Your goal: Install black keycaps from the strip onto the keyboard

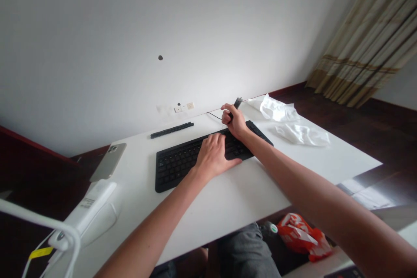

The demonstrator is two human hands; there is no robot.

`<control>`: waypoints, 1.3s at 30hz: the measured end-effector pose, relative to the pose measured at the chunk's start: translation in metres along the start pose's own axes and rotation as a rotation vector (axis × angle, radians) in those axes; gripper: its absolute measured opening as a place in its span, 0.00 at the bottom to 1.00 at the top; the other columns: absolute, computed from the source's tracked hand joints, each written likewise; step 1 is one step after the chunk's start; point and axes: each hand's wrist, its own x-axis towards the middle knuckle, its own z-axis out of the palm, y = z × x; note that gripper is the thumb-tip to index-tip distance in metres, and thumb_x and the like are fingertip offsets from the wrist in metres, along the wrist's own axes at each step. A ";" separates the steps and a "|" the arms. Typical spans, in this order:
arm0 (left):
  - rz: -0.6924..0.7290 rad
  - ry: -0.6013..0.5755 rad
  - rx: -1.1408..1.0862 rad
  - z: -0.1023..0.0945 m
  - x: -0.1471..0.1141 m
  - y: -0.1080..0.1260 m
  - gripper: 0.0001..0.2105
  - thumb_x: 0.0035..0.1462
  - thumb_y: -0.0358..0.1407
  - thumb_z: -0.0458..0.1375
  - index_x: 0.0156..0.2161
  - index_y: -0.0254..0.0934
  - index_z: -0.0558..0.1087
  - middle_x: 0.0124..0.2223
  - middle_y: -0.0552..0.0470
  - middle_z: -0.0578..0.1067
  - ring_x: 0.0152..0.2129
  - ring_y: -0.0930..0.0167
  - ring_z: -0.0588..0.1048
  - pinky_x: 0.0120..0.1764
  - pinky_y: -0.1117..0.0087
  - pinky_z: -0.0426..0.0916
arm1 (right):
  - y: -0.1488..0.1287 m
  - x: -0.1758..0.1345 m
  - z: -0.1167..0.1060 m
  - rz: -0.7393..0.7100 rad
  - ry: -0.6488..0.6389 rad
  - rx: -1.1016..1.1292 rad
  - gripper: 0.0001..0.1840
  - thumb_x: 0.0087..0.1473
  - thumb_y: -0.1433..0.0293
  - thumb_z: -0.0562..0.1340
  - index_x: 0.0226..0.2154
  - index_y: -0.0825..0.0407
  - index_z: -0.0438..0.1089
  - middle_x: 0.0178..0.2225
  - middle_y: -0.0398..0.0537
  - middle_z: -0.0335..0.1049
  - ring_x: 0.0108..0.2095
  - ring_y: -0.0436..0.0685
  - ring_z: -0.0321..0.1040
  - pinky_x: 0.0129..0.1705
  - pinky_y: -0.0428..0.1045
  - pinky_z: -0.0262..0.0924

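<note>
A black keyboard [179, 163] lies at a slant on the white table. My left hand [213, 154] rests palm down across its middle, fingers over the keys and thumb stretched out towards the near edge. Above the keyboard's far right part, my right hand [233, 120] is closed round a small black brush [239, 103]. The brush's ragged-looking end points up and away from me; its lower part is mostly hidden in the fist. Behind the keyboard lies a narrow black strip [172, 130] with a notched edge. A thin black cable [214, 116] runs near my right hand.
Crumpled clear plastic wrapping [302, 134] lies on the table's right side. At the left are a phone [109, 162] and a white power strip [89, 204] with cords. A wall with sockets [184, 107] stands behind. An orange-red bag [301, 234] sits below the near edge.
</note>
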 end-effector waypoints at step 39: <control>0.001 0.100 -0.060 0.010 -0.007 -0.001 0.30 0.56 0.54 0.66 0.56 0.36 0.69 0.55 0.38 0.73 0.55 0.51 0.70 0.57 0.50 0.68 | -0.004 -0.023 0.030 0.207 0.242 -0.259 0.29 0.56 0.51 0.69 0.20 0.47 0.56 0.16 0.34 0.44 0.17 0.46 0.41 0.16 0.47 0.40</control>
